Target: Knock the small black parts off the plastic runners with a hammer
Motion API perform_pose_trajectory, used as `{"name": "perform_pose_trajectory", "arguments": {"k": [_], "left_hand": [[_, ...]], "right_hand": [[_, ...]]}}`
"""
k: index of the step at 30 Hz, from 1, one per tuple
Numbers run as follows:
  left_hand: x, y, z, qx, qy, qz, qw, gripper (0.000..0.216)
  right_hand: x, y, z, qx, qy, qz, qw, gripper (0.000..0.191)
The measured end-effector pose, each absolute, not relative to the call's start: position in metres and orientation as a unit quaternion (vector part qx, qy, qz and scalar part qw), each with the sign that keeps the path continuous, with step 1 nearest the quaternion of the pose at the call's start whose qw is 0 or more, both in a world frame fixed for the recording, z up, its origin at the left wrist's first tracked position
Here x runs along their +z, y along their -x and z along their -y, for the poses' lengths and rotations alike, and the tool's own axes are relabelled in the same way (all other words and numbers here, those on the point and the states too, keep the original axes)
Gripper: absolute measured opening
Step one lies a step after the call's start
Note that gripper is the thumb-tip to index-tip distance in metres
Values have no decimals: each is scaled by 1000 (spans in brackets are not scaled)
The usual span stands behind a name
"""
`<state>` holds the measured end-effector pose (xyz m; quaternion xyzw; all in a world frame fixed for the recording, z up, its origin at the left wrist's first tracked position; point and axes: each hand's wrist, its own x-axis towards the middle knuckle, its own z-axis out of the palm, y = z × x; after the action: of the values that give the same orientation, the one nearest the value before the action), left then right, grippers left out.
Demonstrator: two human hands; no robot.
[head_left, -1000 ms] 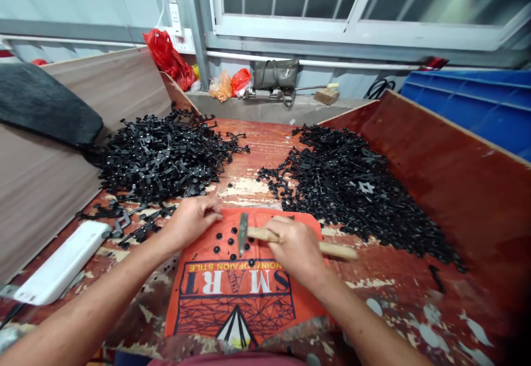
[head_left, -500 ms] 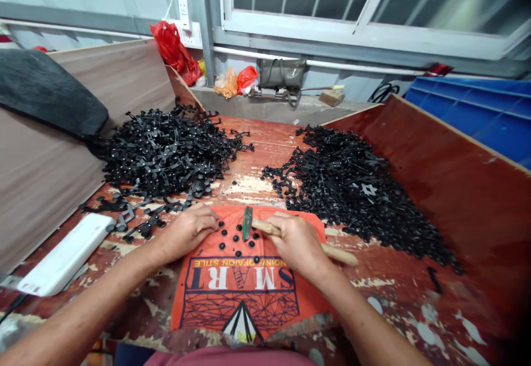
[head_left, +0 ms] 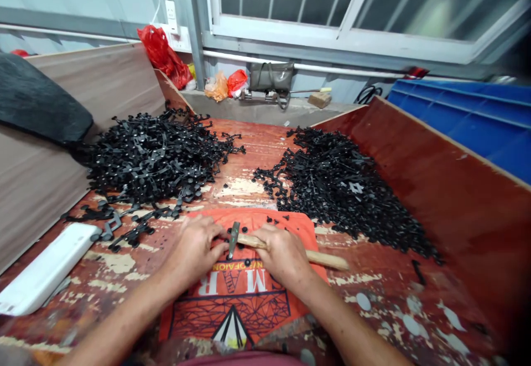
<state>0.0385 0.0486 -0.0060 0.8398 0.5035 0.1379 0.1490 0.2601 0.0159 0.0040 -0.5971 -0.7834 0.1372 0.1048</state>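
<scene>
My right hand (head_left: 279, 249) is wrapped round the wooden handle of a hammer (head_left: 327, 259). Its small metal head, greenish in part, sits low over an orange-red printed cloth (head_left: 186, 316) spread on the table. At the left edge of the hammer head is my left hand (head_left: 199, 245), fingers curled with thumb and fingertips close together over the cloth. Whatever lies between them is hidden. A few round black studs (head_left: 248, 262) stand on the cloth around the hammer head; others are covered by my hands.
Black linked parts are heaped at the left (head_left: 153, 156) and the right (head_left: 336, 183). Wooden boards (head_left: 448, 150) wall the table's sides. A white power bank-like box (head_left: 50, 269) lies at left, a blue crate (head_left: 464, 117) beyond the right board, and red bags (head_left: 164, 56) at the back.
My left hand has moved right over the studs, up against the hammer head. The hammer has shifted slightly left and down in my right hand. The camera view has turned slightly.
</scene>
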Motion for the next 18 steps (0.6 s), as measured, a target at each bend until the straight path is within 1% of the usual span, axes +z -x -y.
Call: {"name": "perform_pose_trajectory", "arguments": {"k": [4, 6, 7, 10, 12, 13, 18], "left_hand": [[-18, -44, -46, 127, -849, -498, 124, 17], [-17, -42, -46, 129, -848, -500, 117, 15], [-15, -40, -46, 137, -845, -504, 115, 16], [-11, -32, -41, 186, -827, -517, 120, 28], [-11, -27, -35, 216, -815, -520, 134, 30], [-12, -25, -32, 226, -811, -519, 146, 28], [-15, -25, -20, 258, -798, -508, 196, 23]], "right_hand": [[16, -280, -32, 126, 617, 767, 124, 18], [20, -302, -55, 103, 650, 742, 128, 21], [21, -315, -69, 88, 673, 723, 128, 21], [22, -358, -113, 43, 746, 652, 127, 22], [22, -385, -138, 25, 781, 611, 127, 23], [21, -395, -148, 25, 791, 598, 127, 29], [7, -410, -178, 75, 791, 593, 130, 33]]}}
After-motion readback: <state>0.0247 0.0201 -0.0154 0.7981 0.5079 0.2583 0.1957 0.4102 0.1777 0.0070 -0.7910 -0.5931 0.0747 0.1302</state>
